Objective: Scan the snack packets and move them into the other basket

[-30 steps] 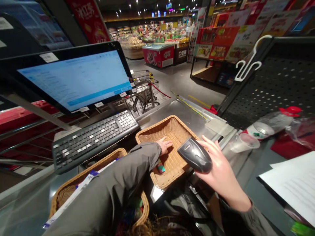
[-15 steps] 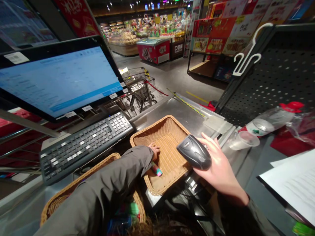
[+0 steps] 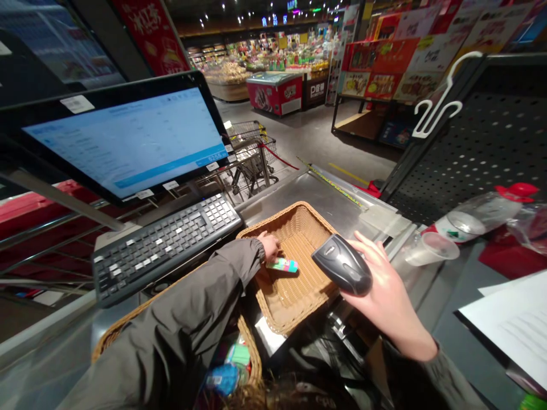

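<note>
Colourful packet (image 3: 287, 265) is inside the wicker basket (image 3: 301, 299), its left end hidden by the left hand (image 3: 269, 246); whether those fingers clamp it, I cannot tell. The right hand (image 3: 380, 290) has its fingers around a dark scanner (image 3: 342, 265), which hides part of the rim. A sleeve (image 3: 171, 319) covers much of a second basket (image 3: 253, 350).

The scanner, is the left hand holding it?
No, the right hand holds the scanner, while the left hand is in the basket.
</note>
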`<control>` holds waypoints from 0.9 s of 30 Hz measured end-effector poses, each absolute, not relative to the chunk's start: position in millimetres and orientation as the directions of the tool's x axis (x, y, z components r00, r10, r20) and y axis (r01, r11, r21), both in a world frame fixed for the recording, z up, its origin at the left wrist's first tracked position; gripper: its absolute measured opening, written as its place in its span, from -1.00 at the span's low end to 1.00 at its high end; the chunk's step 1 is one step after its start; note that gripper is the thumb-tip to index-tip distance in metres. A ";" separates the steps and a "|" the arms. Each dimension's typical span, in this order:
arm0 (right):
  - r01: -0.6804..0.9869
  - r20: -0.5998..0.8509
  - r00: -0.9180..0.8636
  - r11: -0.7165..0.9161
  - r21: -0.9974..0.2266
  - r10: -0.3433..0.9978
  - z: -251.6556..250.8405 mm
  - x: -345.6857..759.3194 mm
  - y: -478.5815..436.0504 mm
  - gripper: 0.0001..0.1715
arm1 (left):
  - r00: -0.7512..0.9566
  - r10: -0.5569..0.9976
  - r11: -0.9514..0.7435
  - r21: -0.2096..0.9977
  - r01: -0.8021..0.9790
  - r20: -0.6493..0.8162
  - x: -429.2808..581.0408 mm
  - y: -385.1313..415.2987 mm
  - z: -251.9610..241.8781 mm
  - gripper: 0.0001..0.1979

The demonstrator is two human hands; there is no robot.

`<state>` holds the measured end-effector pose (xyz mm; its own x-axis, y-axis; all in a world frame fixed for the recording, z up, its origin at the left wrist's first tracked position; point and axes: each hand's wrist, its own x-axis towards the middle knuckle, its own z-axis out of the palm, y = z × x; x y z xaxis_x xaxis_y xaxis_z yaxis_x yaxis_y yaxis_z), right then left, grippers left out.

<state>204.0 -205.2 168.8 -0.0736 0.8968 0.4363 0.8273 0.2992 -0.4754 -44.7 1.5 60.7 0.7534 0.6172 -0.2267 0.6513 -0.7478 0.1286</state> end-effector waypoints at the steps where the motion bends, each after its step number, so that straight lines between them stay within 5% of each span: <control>1: 0.828 0.442 -0.080 0.307 -0.470 0.893 169.9 202.4 -206.0 -0.45 | 0.761 0.605 -0.756 0.131 0.642 -0.234 -45.8 3.8 70.1 -0.91; 5: 0.838 0.457 -0.108 0.328 -0.436 0.883 173.8 197.5 -209.2 -0.43 | 0.758 0.634 -0.752 0.105 0.650 -0.152 -59.7 1.1 118.3 -0.90; 16: 0.782 0.574 -0.278 0.528 -0.330 0.770 200.9 154.8 -215.3 -0.50 | 0.650 0.665 -0.677 -0.071 0.733 0.368 -152.1 -83.2 249.8 -0.76; 27: 0.627 0.621 -0.503 0.748 -0.216 0.601 229.3 67.0 -236.9 -0.52 | 0.410 0.789 -0.437 -0.051 0.898 0.457 -253.0 -197.1 269.6 -0.71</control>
